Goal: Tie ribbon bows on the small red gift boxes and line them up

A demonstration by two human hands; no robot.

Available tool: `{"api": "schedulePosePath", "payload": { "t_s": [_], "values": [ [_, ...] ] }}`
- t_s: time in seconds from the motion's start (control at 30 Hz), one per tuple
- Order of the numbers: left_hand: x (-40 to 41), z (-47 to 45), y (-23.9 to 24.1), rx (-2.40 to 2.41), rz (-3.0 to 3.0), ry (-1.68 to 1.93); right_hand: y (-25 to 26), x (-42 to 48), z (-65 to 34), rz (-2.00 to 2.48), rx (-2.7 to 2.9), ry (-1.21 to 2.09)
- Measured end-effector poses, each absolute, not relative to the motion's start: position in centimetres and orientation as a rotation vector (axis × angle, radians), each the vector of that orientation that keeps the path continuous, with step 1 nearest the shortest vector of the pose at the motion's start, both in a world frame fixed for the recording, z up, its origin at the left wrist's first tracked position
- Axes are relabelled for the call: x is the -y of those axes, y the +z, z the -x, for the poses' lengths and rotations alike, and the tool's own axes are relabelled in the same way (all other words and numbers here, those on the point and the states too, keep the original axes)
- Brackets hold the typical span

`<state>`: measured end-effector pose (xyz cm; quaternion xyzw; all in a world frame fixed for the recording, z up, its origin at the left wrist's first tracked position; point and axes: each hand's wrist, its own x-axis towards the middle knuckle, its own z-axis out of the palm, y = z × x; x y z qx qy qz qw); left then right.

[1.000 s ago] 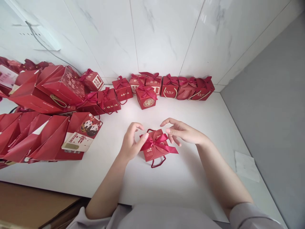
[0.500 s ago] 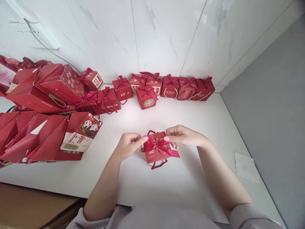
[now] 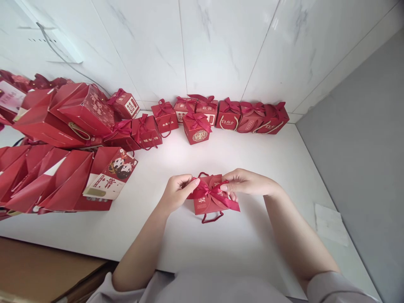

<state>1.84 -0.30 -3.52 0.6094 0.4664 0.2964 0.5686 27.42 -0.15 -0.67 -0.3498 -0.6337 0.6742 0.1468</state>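
A: Where is the box?
B: The small red box (image 3: 204, 205) sits just below the middle of the frame, resting on the white table (image 3: 195, 248), with a shiny red bow (image 3: 209, 191) across its top.

A: And the hands?
B: The left hand (image 3: 176, 194) has its thumb and fingers together on the bow's loop toward the left of the frame. The right hand (image 3: 248, 183) pinches the opposite loop, thumb on top and fingers partly hidden behind. How hard either squeezes, I can't tell.

A: Heavy?
B: I'd guess light. It looks like folded card, stiff along the edges but easily dented if pressed in the middle of a side. What's inside doesn't show.

A: The ribbon?
B: Soft and limp, probably slippery, judging by its satin sheen. A loop would best be held near the knot, between thumb and fingertip; a hard tug on the loose tail at lower right might undo it.

A: To lift the whole thing?
B: By the dark red cord (image 3: 213, 219) handles, one above and one below the box in the frame, or flat-handed on two opposite walls. Not by the bow; I'd expect that to pull out of shape.
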Motion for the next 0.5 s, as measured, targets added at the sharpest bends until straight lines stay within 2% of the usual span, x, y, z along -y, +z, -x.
{"api": "schedulePosePath", "payload": {
  "t_s": [0.5],
  "values": [
    [-0.56,-1.13,-3.80,-1.018,-1.458,0.662,-1.43,-0.33,-27.81,0.925,1.816,1.935]
  ]
}}
